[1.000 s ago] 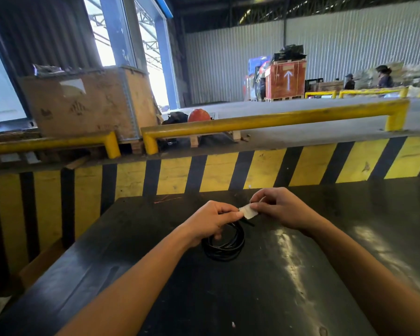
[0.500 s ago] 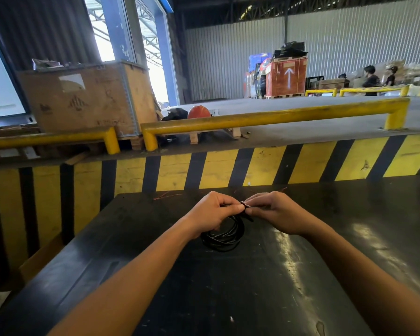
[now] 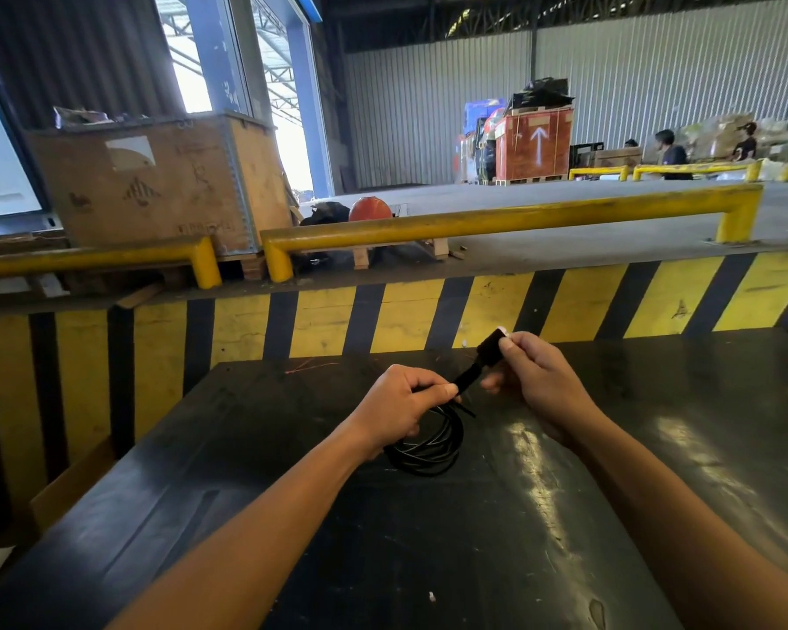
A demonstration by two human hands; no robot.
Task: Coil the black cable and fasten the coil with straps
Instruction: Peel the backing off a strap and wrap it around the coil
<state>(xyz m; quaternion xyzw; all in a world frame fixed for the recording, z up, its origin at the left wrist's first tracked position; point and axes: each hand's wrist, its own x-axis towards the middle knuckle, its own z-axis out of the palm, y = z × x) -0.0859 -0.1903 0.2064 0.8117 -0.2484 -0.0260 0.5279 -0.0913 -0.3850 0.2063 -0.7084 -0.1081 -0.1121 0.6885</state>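
Black cable coil (image 3: pixel 431 441) gripped by left hand (image 3: pixel 399 404) — right hand (image 3: pixel 537 379) pinches strap (image 3: pixel 478 361) taut, up-right.

— Where did the coil sit?
— The cable coil (image 3: pixel 431 441) lay on the table (image 3: pixel 497 538), near its middle, under the left hand (image 3: pixel 399 409). The right hand (image 3: pixel 540 379) was just right of it and slightly farther back, with the strap (image 3: pixel 476 366) running between the two hands.
— And beyond the table?
— The striped barrier (image 3: pixel 383 320) stood right behind the far edge. A rail (image 3: pixel 510 218) ran above it, the crate (image 3: pixel 155 184) behind at left, the marked box (image 3: pixel 533 145) far back at right
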